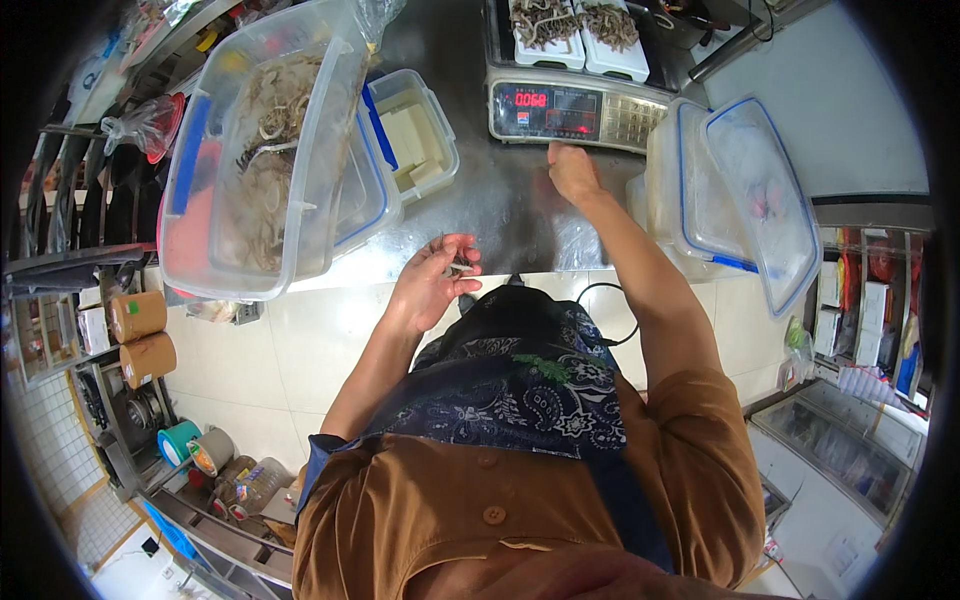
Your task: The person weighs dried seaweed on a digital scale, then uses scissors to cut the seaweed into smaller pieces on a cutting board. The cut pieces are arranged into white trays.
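Note:
My left hand [439, 277] is palm up near the front edge of the steel table [502, 195], holding a few thin greyish food strips [456, 267] in its curled fingers. My right hand [574, 171] reaches to the front edge of a digital scale [577, 112] with a lit red display; its fingertips are at the casing, and what they touch is not clear. Two white trays [616, 63] heaped with brownish strips [544, 22] stand on the scale's platform. At the left, a large clear plastic tub [300, 247] holds more such strips in cloudy liquid [262, 187].
A smaller plastic container [450, 142] with pale blocks [412, 142] stands right of the big tub. Beyond my right forearm are a lidded plastic box [664, 180] and a leaning blue-rimmed lid [772, 217]. A bagged red item [161, 127] is at the far left.

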`<action>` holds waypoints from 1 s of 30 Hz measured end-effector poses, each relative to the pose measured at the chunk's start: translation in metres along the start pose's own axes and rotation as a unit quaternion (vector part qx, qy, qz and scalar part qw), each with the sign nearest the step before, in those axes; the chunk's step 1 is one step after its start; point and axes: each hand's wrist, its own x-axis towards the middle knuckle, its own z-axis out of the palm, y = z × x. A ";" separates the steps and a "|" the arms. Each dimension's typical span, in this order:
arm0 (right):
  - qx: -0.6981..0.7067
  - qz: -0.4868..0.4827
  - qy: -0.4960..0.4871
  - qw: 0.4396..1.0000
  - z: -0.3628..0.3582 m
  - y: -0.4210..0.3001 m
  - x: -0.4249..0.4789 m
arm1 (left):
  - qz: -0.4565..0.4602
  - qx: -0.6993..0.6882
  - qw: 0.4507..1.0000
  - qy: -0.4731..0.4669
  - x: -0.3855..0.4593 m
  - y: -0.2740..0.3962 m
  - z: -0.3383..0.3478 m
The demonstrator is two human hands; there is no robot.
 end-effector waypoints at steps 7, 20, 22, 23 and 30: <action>0.242 0.024 0.141 0.960 -0.067 -0.015 0.072 | -0.003 0.072 0.997 0.025 -0.017 0.005 0.004; 0.161 0.061 0.188 0.967 -0.080 -0.008 0.149 | 0.474 0.639 0.591 0.134 -0.147 0.133 0.091; 0.146 0.067 0.194 0.968 -0.090 -0.007 0.151 | 0.467 0.715 0.472 0.219 -0.132 0.168 0.093; 0.128 0.059 0.199 0.970 -0.102 -0.007 0.158 | 0.448 0.746 0.426 0.247 -0.123 0.183 0.093; 0.073 0.181 0.187 0.963 -0.170 0.036 0.201 | 0.263 0.865 0.324 0.280 -0.117 0.216 0.086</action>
